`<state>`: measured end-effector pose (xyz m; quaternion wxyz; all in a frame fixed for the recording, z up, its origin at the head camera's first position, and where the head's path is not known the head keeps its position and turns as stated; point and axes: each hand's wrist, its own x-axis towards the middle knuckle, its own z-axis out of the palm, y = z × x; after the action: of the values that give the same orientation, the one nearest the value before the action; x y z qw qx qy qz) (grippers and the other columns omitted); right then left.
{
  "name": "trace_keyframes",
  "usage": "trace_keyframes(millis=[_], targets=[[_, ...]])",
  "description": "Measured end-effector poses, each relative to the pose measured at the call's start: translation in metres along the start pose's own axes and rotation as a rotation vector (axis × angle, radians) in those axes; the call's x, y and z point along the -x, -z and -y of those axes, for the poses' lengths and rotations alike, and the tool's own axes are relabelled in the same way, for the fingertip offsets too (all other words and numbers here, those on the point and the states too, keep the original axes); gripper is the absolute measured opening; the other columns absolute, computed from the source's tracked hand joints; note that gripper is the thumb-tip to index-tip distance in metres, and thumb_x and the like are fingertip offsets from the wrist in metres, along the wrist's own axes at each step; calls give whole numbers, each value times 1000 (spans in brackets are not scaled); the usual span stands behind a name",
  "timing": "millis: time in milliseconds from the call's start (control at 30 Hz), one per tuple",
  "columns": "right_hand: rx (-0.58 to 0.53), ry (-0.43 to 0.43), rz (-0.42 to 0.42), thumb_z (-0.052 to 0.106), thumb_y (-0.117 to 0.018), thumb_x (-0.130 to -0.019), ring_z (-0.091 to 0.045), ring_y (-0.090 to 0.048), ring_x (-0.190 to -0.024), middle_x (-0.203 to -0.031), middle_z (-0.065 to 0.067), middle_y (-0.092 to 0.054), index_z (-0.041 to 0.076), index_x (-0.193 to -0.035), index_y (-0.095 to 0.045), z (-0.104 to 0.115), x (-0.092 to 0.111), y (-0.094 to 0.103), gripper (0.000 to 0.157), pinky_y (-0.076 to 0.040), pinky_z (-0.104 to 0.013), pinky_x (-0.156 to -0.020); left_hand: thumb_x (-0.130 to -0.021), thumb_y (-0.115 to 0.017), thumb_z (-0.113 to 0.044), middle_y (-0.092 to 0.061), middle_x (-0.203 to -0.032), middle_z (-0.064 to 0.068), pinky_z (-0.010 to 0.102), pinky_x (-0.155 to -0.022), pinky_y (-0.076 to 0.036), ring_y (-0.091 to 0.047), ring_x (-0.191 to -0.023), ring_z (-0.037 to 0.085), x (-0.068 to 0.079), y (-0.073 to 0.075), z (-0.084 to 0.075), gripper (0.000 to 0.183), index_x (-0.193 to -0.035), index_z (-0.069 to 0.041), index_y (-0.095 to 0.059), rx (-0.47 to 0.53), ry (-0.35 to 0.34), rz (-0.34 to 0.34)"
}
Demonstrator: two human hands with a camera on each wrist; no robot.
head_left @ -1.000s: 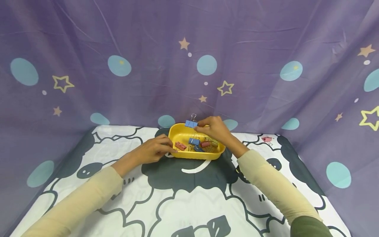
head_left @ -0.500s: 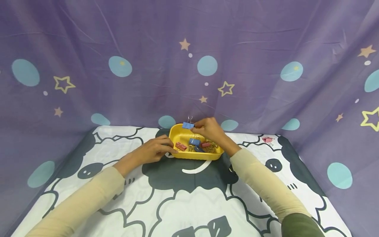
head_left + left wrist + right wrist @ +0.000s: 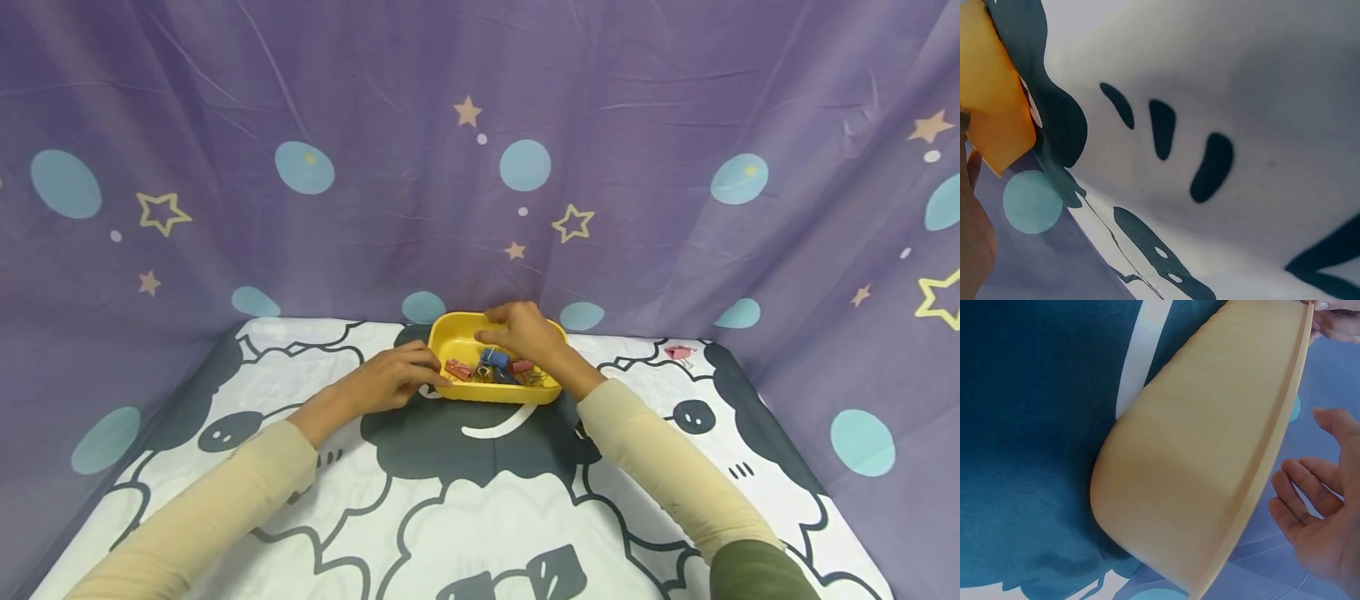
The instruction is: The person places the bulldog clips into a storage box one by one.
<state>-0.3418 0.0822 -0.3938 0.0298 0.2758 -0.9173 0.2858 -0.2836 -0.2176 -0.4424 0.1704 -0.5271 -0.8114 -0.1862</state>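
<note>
A yellow tray stands at the far edge of the cloth. Its near left corner is gripped by my left hand, fingers over the end and thumb along the front rim. Over the tray's right half hovers my right hand; the right wrist view shows this hand with fingers apart and nothing between them. Inside lie blue binder clips, a red binder clip at the left, another red clip, and gold-coloured clips. The right hand hides part of the tray's far right side.
A pink-red binder clip lies on the cloth at the far right. The table cloth carries a black-and-white sheep print. Directly behind the tray hangs a purple curtain with stars and dots.
My right hand moved slightly left over the tray and let go of a blue binder clip, which no longer shows at its fingertips. The left hand stayed on the tray.
</note>
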Motion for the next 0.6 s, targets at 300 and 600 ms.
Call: trace_keyframes(millis=[300, 600], targets=[[-37, -24, -43, 38, -84, -101, -38, -77, -130, -136, -19, -81, 2, -136, -81, -10, 9, 5, 51, -61, -52, -113, -87, -72, 18, -81, -112, 0, 37, -90, -62, -68, -107, 19, -1, -2, 0, 51, -119, -18, -89, 1, -7, -17], [-29, -57, -64, 41, -81, -102, -39, -76, -132, -138, -20, -80, 2, -139, -80, -24, 20, 15, 54, -59, -55, -116, -89, -73, 17, -81, -111, 2, 39, -90, -62, -69, -106, 20, -3, -2, -2, 47, -116, -18, -90, 2, 10, -36]])
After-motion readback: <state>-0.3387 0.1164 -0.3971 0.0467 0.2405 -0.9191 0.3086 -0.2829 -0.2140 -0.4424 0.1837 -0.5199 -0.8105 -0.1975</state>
